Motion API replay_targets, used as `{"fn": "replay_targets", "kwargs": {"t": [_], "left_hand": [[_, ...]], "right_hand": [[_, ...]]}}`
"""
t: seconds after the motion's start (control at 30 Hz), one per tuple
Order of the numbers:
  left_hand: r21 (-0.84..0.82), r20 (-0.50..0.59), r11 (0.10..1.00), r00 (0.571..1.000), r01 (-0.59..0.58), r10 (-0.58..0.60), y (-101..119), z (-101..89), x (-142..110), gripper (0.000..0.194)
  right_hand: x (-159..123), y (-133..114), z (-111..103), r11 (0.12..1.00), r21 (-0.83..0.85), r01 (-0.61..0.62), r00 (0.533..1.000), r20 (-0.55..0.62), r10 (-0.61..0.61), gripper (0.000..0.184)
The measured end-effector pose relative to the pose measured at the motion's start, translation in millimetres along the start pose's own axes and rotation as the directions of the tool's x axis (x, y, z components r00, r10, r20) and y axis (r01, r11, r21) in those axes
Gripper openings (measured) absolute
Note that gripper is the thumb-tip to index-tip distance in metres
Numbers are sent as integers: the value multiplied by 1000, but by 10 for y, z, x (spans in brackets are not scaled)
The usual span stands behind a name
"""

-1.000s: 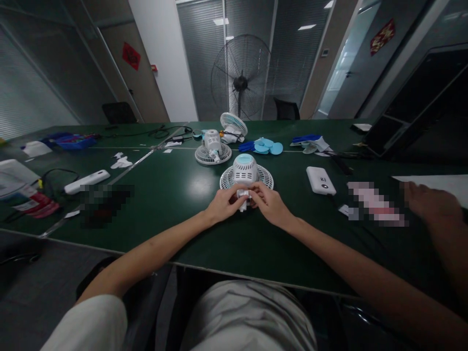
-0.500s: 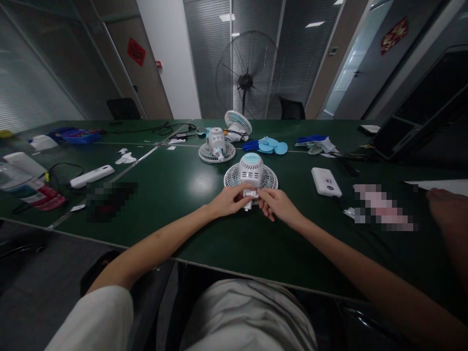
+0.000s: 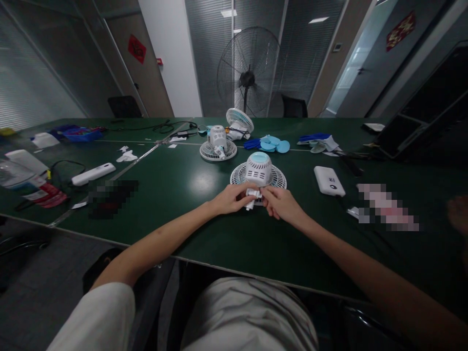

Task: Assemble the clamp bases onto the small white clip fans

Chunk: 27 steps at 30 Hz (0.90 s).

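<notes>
A small white fan head (image 3: pixel 258 174) with a light-blue cap rests grille-down on the green table, its motor housing upward. At its near side, a white neck piece (image 3: pixel 252 194) sticks out toward me. My left hand (image 3: pixel 234 199) is closed on this neck piece from the left, thumb and forefinger around it. From the right, my right hand (image 3: pixel 281 202) pinches at the same neck piece with thumb and forefinger. Whether a small part is between those right fingertips is hidden.
Behind are a second fan head (image 3: pixel 218 149), a third fan head (image 3: pixel 240 122) and light-blue fan blades (image 3: pixel 274 144). To the right lie a white power bank (image 3: pixel 329 181) and gloves (image 3: pixel 321 141). A plastic bottle (image 3: pixel 32 187) lies left. Another person's hand (image 3: pixel 458 214) shows at the right edge.
The fan head has shifted slightly to the right, its neck piece still between my hands. The other person's hand at the right has drawn back toward the frame edge.
</notes>
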<state>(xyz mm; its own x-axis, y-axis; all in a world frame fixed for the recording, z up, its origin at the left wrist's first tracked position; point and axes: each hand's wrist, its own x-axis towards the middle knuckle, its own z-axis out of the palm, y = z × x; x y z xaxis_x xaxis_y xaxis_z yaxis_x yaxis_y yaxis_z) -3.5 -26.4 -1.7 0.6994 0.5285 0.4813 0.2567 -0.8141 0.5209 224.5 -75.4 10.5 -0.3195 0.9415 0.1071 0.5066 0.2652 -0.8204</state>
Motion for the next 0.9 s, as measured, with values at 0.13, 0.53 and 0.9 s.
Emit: {"fn": "replay_targets", "kwargs": {"t": [0.13,0.53,0.9], "left_hand": [[-4,1,1000,1000,7,-7,21,-2,19,32],[8,16,1000,1000,8,-8,29,6,12,36],[22,-20,999,999,26,-25,-20,29,-5,36]], "right_hand": [[-61,-12,-114,836,-442,326,928,-18,-371,30],[-26,11,40,967,186,-177,984,65,168,51],[-44,12,39,999,50,19,1000,17,-20,56]]}}
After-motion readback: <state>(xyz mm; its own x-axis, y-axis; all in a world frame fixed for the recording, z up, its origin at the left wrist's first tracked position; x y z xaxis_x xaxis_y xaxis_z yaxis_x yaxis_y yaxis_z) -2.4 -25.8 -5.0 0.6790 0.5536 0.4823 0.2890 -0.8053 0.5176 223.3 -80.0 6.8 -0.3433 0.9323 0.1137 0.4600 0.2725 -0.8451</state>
